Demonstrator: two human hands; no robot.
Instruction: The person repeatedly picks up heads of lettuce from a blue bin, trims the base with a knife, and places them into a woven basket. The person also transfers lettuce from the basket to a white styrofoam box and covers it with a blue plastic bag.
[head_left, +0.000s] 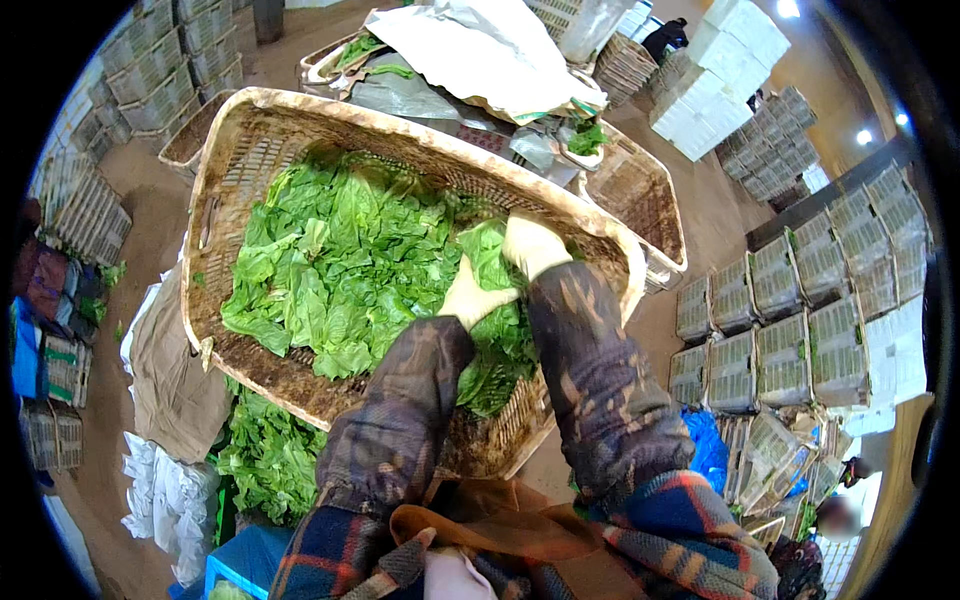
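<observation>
A large, dirt-stained plastic crate (196, 247) stands before me, tilted in view, with leafy green lettuce (337, 255) over its left and middle part. My left hand (474, 295), in a pale glove, lies on the leaves right of the middle, thumb and fingers spread around a lettuce bunch (486, 244). My right hand (531, 244), gloved alike, is at the far right side of the same bunch; its fingertips are hidden, so its grip cannot be told. More dark green leaves (499, 360) lie below the hands, between my sleeves.
Beyond the crate, a white sheet (480, 52) covers other crates, beside an open brown crate (637, 187). More lettuce (270, 457) lies at lower left, near white plastic bags (169, 495). Stacked crates (780, 322) stand right; a person (665, 37) is far off, another at lower right.
</observation>
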